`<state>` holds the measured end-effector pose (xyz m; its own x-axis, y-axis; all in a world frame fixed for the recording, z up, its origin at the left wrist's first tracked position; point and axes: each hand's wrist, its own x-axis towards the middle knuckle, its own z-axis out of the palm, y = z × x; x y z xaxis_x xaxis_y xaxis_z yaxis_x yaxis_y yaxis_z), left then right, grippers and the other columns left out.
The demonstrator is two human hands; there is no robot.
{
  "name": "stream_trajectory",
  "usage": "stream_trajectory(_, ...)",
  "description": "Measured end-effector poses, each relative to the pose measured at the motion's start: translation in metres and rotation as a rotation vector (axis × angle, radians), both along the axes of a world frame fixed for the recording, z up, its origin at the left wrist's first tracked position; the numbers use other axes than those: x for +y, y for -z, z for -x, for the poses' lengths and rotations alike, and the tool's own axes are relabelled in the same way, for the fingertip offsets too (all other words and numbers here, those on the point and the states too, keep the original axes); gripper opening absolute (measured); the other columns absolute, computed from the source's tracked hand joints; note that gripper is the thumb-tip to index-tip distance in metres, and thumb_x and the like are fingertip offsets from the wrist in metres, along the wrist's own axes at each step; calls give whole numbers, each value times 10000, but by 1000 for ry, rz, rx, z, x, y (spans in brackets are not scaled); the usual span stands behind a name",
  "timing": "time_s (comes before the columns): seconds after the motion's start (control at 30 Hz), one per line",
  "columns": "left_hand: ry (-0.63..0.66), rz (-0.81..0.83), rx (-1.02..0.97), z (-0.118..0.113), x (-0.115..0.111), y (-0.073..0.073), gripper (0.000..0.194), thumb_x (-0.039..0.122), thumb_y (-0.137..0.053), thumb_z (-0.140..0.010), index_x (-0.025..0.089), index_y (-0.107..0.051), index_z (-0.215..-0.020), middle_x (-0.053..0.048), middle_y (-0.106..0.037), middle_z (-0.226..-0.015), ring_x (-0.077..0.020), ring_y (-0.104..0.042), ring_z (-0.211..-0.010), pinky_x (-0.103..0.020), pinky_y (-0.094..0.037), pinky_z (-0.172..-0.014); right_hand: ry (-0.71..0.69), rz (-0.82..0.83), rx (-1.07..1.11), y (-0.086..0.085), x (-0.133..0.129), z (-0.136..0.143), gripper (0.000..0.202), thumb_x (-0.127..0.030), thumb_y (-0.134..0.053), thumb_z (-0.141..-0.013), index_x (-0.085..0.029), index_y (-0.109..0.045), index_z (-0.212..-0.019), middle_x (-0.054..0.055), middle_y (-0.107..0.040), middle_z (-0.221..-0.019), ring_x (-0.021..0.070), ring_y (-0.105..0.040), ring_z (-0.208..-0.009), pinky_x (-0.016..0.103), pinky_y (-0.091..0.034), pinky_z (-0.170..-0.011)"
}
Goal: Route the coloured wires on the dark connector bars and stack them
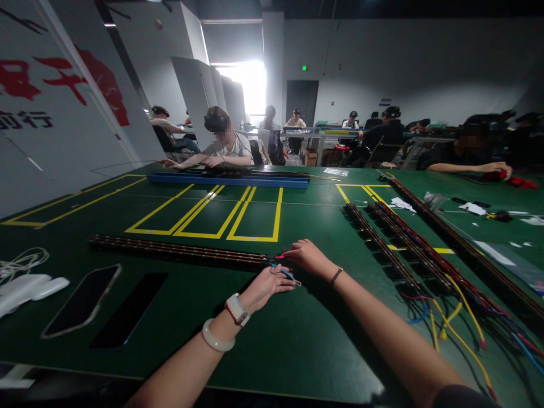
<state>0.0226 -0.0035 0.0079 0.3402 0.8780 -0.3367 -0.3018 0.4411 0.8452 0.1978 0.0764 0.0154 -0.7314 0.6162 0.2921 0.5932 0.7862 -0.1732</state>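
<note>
A long, dark strip assembly with copper-coloured lines [182, 249] lies across the green table in front of me, and short wires come out of its right end. My right hand [309, 258] is at that end, its fingertips pinched on a red wire [280, 255]. Just below, my left hand [266, 288] is turned partly palm up, with a blue wire [285, 273] running between its thumb and fingers. The blue wire's end sticks out past the fingertips. The exact grip of the left fingers is partly hidden.
Several similar strip assemblies [382, 246] with coloured wires [461, 309] lie to the right. Two phone-like black slabs [130, 310] and a white device [32, 290] are at left. A blue channel [229, 180] lies at the far edge, before a co-worker [227, 144]. Yellow tape [253, 238] marks the table.
</note>
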Motion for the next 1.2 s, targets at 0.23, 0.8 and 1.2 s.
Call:
stream_trajectory(0.23,21,0,20,0,-3,-4,206,298,-461,-960,112,-551,-953,-160,-680,-991,-205,-708,-853,-366,-536,-854,71,-185,-47,20,6,6,261,-168,-547,-918,-243,-658,-1142,79,-663,-995,213,-561,-937,347,-363,-871)
stream_trajectory(0.8,28,-80,197,-2,1,-2,264,358,-336,-986,146,-484,-929,-12,-618,-707,-44,-448,-410,-167,-341,-417,117,-111,125,34,2,-2,261,-224,-590,-907,-208,-641,-1162,79,-686,-1025,205,-595,-948,353,-415,-875)
stream_trajectory(1.2,177,-587,1434,7,1,-17,346,325,-317,-983,136,-595,-901,-100,-678,-771,-195,-658,-660,-273,-444,-600,88,-143,138,31,1,-3,210,-272,-565,-928,-195,-659,-1099,81,-688,-965,193,-596,-890,330,-416,-842)
